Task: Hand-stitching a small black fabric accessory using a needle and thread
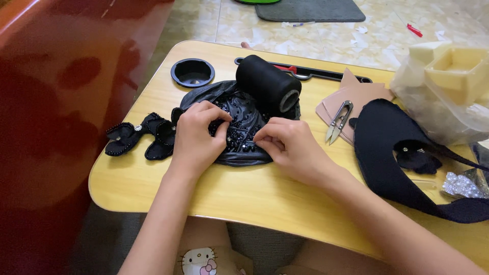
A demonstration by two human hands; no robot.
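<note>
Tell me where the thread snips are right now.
The thread snips lie on the beige cut-out pieces, right of the black thread spool, beyond the right hand.

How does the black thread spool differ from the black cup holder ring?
The thread spool lies on its side on the black plastic bag; the cup holder ring sits flat in the table. The spool is tall and solid; the ring is low and hollow. Both are black and round.

Pale tiled floor (316, 35) – grey mat (310, 10), red cabinet (66, 102).
</note>
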